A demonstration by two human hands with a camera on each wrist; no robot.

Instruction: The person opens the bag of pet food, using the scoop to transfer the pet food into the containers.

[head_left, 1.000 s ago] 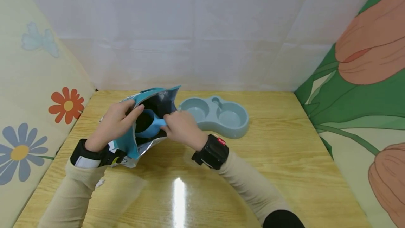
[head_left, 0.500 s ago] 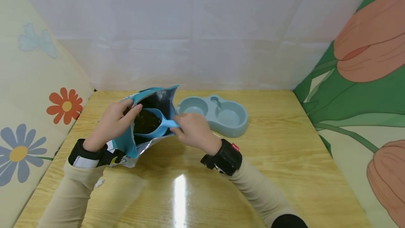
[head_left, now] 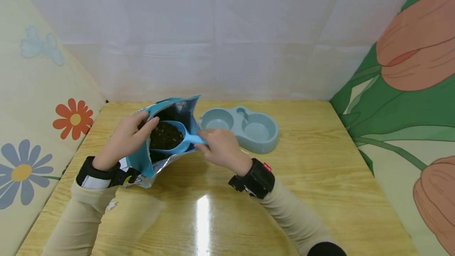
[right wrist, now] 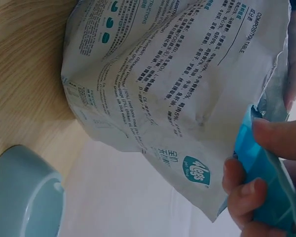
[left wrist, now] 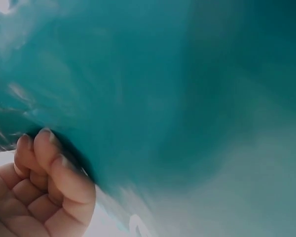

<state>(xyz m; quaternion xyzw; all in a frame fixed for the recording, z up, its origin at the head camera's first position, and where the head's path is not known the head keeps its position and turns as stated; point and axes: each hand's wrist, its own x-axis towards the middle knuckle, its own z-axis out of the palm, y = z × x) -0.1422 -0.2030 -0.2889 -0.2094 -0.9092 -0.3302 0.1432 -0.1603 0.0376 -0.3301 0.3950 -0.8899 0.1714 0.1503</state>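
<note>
While left fingers [left wrist: 49, 168] seemingly pinch the bag [head_left: 142, 161], only overhead shows right fingers [head_left: 213, 145] gripping the scoop [head_left: 168, 137].

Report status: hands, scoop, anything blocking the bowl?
Left hand grips the bag mouth. Right hand holds the scoop, full of kibble, at the bag opening. Bowl beside the bag, nothing on it.

We cannot read the left wrist view: the bag [left wrist: 177, 89] fills it as a teal blur. Our right hand [right wrist: 266, 182] is cut by the frame edge, covering the scoop handle [right wrist: 261, 173]. The feeding bowl [right wrist: 19, 197] is cropped too.
</note>
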